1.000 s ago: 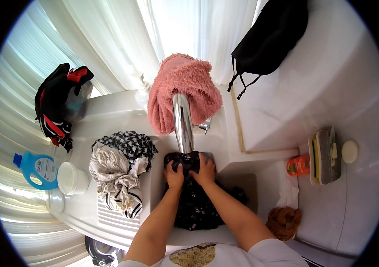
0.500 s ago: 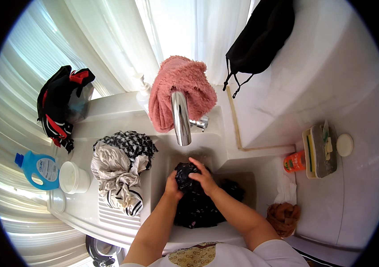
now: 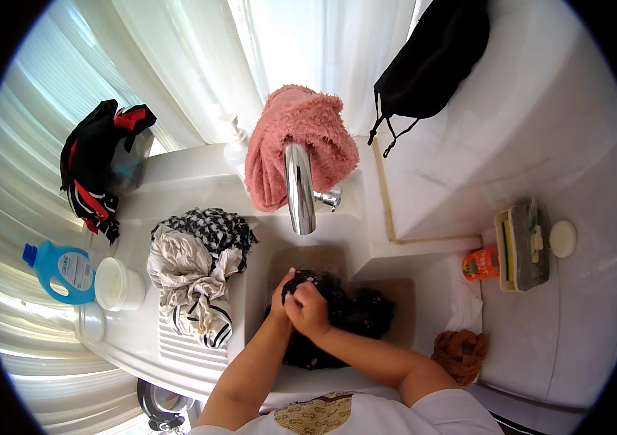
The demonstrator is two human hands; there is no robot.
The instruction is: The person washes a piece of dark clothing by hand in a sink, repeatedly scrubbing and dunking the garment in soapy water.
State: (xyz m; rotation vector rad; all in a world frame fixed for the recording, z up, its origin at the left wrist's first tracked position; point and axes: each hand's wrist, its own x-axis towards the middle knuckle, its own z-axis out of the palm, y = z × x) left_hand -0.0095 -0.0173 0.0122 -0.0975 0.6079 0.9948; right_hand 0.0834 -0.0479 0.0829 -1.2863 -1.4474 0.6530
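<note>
A wet black garment (image 3: 363, 315) with small light flecks lies bunched in the sink basin (image 3: 406, 330), partly under brownish water. My left hand (image 3: 278, 299) is closed around a raised bunch of it on the left side. Pressed against that same bunch, my right hand (image 3: 307, 310) is curled into a fist with the fabric at its fingers. The two hands touch or nearly touch, so some fingers are hidden. Just beyond them hangs the chrome faucet (image 3: 299, 192), with a pink fluffy towel (image 3: 294, 123) draped over its back.
Left of the basin, crumpled white and black-and-white clothes (image 3: 185, 268) lie on the ribbed washboard (image 3: 178, 351). Farther left stand a white tub (image 3: 120, 284) and a blue detergent bottle (image 3: 65, 274). On the right are an orange container (image 3: 479, 263), a sponge holder (image 3: 529, 250) and brown cloth (image 3: 459, 355).
My right hand has gone from spread fingers to a fist and moved down and left against my left hand. The bunched fabric between them has shifted slightly left.
</note>
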